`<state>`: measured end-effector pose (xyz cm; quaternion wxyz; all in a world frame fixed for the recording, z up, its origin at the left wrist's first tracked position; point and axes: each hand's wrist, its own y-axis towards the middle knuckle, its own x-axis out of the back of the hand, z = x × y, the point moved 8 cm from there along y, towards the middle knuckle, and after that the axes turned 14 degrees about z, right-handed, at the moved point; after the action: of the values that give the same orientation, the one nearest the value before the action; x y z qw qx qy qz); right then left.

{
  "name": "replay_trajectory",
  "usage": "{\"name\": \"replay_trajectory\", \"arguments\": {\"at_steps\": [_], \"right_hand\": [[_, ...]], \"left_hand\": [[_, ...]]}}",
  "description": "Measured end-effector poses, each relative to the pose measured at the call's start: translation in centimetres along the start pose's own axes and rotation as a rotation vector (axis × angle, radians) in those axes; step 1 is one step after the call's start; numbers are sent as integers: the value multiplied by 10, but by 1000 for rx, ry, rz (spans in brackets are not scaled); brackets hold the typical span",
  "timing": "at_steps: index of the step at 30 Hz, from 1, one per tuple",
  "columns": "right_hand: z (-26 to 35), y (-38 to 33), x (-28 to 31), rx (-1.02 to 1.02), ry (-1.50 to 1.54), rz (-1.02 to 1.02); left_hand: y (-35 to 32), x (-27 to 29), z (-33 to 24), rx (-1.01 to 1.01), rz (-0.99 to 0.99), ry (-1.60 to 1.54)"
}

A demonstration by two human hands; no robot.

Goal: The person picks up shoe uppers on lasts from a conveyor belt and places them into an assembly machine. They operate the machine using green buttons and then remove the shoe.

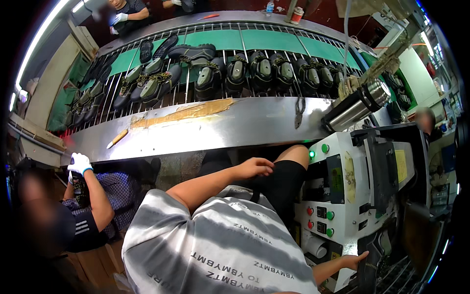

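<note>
Left hand (254,167) just rests loose and empty on the knee of the black shorts (279,183), well apart from anything. Right hand (353,260), fingers spread flat, touches the dark shoe sole (374,267) standing upright low on the white press machine (352,196), immediately to its right.

Two bare hands belong to the person in the striped shirt: the left hand (254,167) near the centre, the right hand (353,260) at five o'clock. One white-gloved hand (79,163) of a co-worker shows at nine o'clock, and another gloved hand (120,17) at eleven. One steel flask (356,106) lies at two o'clock. The machine panel (342,196) at four o'clock carries four green buttons (325,148) and two red buttons (310,210). Dark shoes (236,73) crowd the rack at twelve o'clock, well over a dozen; the far ones are too small to count exactly.
</note>
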<state>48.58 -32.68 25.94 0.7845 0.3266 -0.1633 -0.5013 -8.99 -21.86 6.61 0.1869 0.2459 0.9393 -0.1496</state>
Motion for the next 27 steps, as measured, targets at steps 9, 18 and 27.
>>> {"name": "replay_trajectory", "arguments": {"at_steps": [9, 18, 27], "right_hand": [[65, -158, -236, -466, 1234, 1140], [358, -397, -424, 362, 666, 2421], [405, -556, -649, 372, 648, 2273]], "left_hand": [[-43, -85, -138, -503, 236, 511], [-209, 93, -123, -837, -440, -529], [-372, 201, -34, -208, -1557, 348]]}}
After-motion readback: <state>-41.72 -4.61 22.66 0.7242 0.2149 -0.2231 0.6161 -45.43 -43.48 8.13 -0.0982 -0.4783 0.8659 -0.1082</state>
